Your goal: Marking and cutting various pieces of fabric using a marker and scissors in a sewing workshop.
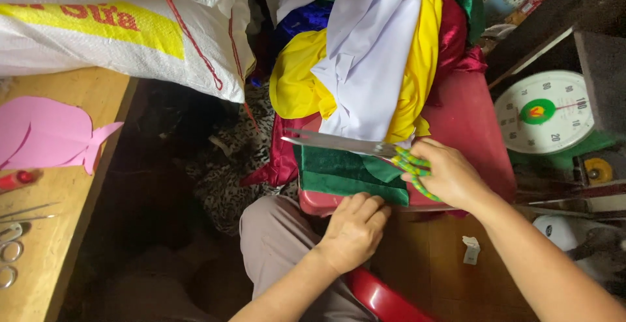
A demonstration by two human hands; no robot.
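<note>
Scissors (339,143) with green-and-yellow wrapped handles sit clasped in the right hand (447,175), their long blades pointing left over a folded green cloth (345,172). The left hand (352,231) presses flat on the near edge of that cloth, fingers curled over it, grasping nothing else. The cloth lies on a red stool (469,123), just near a heap of yellow, white and red fabrics (372,48). At far right stands a round dial scale (544,112).

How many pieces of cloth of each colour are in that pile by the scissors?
White cloth: 1
Yellow cloth: 1
Blue cloth: 1
Dark red cloth: 1
Green cloth: 1, under the left hand
Total: 5 colours showing; pieces underneath are hidden.
</note>
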